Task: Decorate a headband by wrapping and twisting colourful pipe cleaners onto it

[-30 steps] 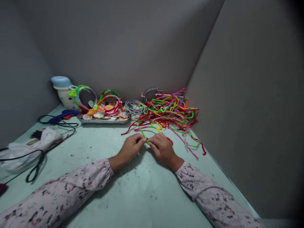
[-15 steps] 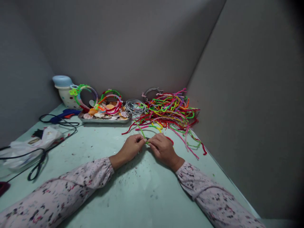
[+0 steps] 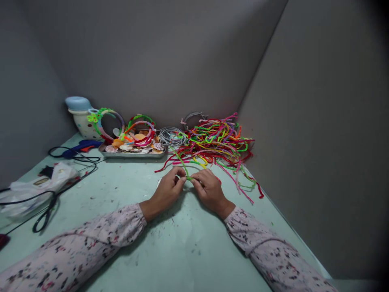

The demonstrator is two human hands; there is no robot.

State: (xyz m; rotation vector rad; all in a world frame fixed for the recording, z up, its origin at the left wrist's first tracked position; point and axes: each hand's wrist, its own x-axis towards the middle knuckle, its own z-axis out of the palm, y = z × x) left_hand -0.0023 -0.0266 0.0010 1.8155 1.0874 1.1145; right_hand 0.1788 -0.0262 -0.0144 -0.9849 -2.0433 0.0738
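Note:
A green pipe cleaner [image 3: 183, 164] is pinched between the fingertips of my left hand [image 3: 167, 190] and my right hand [image 3: 210, 190], which almost meet above the middle of the table. One length of it sticks up and away toward the back, and at my fingertips it looks bent or twisted. Both hands are closed, thumbs pressed to fingers. Behind my right hand shows a bit of a red curved thing [image 3: 219, 181], mostly hidden. Just beyond the hands lies a large tangle of coloured pipe cleaners [image 3: 217, 140].
A metal tray [image 3: 133, 155] of shells, with fuzzy decorated headbands [image 3: 106, 111] on it, stands at the back beside coiled grey wire [image 3: 173, 137]. Leftward are a blue-lidded cup [image 3: 82, 119], a blue glue gun [image 3: 74, 151], black cable [image 3: 54, 198] and a white plastic bag [image 3: 33, 188].
My left fingers have shifted and opened into a rounder pinch at the green pipe cleaner. The bend at my fingertips shows more clearly. My right hand has barely moved.

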